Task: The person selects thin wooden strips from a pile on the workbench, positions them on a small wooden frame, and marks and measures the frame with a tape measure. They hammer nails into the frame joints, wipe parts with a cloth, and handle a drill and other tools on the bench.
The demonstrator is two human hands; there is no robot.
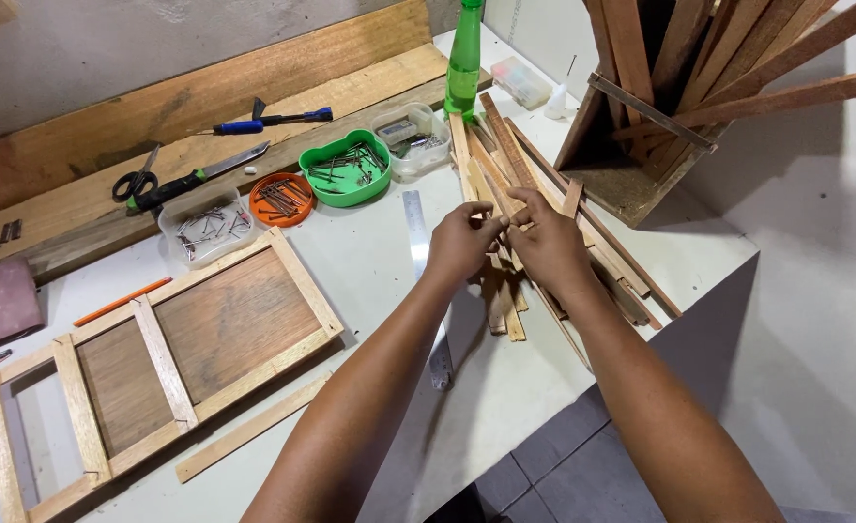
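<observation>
- Head view, far left: a flat wooden frame (157, 358) with crossbars lies on the white table (380, 261), a loose slat (249, 429) beside its near edge and an orange pencil (121, 301) above it.
- Behind it on a plank (205, 107) sit scissors (136, 180), a knife (200, 175) and a blue screwdriver (273, 121).
- Clear box (205, 226), orange dish (281, 199) and green tray (346, 169) hold nails; a steel ruler (426, 286) lies nearby, a green bottle (464, 60) stands behind.
- Left hand (462, 242) has its fingers curled together, pinching one end of a thin strip (510, 221).
- Right hand (544, 242) closes on the same strip, touching the left, just above the strip pile (535, 223).
- I judge the strip light, stiff and rough-sawn, and likely to snap if bent; holding it near both ends, or at the middle, suits it.
- Right: a box (641, 165) of upright long battens.
</observation>
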